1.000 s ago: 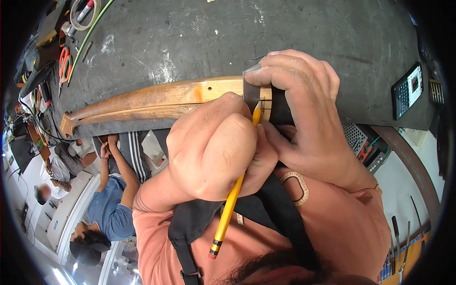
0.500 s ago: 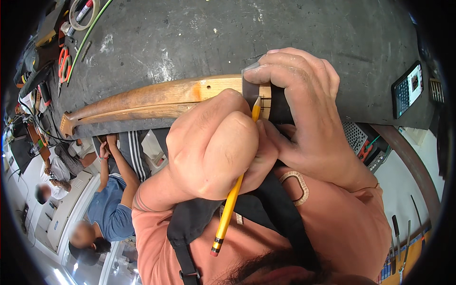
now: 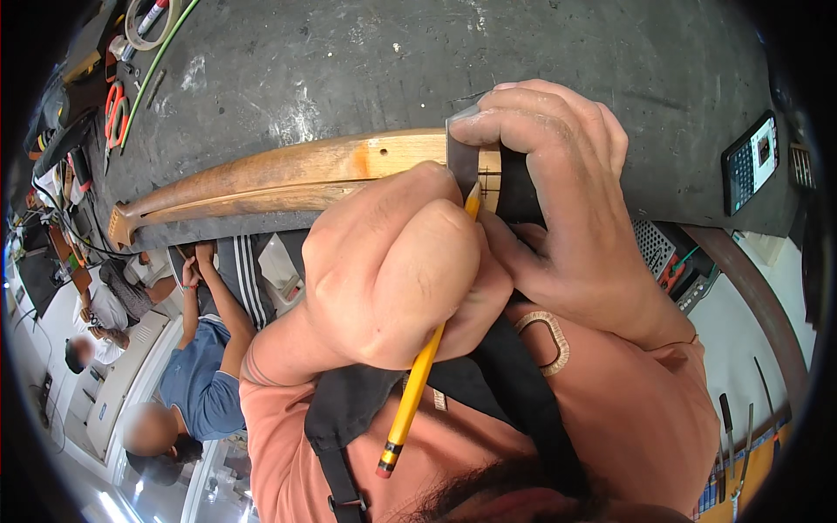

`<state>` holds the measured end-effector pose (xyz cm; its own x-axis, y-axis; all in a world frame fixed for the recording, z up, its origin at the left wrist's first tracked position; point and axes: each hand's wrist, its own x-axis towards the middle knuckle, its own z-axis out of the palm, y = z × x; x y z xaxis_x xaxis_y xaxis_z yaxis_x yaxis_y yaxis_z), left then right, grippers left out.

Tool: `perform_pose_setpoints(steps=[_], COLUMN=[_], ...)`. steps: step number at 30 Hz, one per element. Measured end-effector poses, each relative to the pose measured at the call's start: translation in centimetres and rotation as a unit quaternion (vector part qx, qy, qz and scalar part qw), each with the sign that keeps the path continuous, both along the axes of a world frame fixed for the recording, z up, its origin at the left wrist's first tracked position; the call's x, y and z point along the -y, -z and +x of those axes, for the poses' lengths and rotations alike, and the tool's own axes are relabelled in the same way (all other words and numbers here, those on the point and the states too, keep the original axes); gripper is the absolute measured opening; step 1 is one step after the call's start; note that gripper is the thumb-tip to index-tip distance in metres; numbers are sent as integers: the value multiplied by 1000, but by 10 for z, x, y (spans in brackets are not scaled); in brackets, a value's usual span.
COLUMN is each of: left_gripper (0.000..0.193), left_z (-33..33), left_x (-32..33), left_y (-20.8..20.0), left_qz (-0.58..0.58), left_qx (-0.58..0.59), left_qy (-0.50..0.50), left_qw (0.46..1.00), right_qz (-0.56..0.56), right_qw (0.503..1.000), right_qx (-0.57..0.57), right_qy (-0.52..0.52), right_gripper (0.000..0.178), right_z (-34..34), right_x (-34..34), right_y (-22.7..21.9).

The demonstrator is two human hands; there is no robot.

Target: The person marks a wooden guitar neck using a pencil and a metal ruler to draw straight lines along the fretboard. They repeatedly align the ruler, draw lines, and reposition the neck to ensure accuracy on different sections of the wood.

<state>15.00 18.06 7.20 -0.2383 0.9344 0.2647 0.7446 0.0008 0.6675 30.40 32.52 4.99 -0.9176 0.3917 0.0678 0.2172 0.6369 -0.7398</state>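
My left hand (image 3: 392, 270) is closed around a yellow pencil (image 3: 418, 388). The pencil's eraser end points down toward my body. Its tip rests at the edge of a flat dark strip (image 3: 465, 161), which lies across the right end of a long curved wooden piece (image 3: 296, 166). Short dark lines mark the pale wood just right of the strip. My right hand (image 3: 567, 183) curls over that end, its fingertips pressing the strip's far edge and its thumb on the near side. A small hole and a lengthwise groove show in the wood.
The wood lies along the near edge of a dark worktop (image 3: 375, 70). A phone (image 3: 750, 163) lies at the right. Red-handled scissors (image 3: 116, 113), a green cable (image 3: 157, 70) and a tape roll (image 3: 150, 39) are at the far left. Other people (image 3: 205, 375) sit at the lower left.
The pencil has tilted slightly, its eraser end shifting a little left and down. Both hands keep their grip. The wood's left part appears slightly higher in the picture.
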Motion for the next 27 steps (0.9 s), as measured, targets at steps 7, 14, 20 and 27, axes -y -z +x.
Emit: perform_pose_setpoints(steps=[7,14,20,27], left_gripper=[30,31,30,29], left_z=[2,4,3,2], left_x=[0,-2,-2,-4], left_y=[0,-3,-1,2], left_qz=[2,-9,8,25], left_qx=[10,16,31,30], left_qy=[-6,-19,-12,-6], left_qw=[1000,1000,999,999], right_qz=[1,2,3,4], right_qw=[1000,1000,1000,1000], right_qx=[2,-3,1,1], right_qy=[-1,0,0,-1], right_gripper=[74,73,74,75], right_z=[-1,0,0,0], right_x=[0,0,0,0], right_y=[-1,1,0,0])
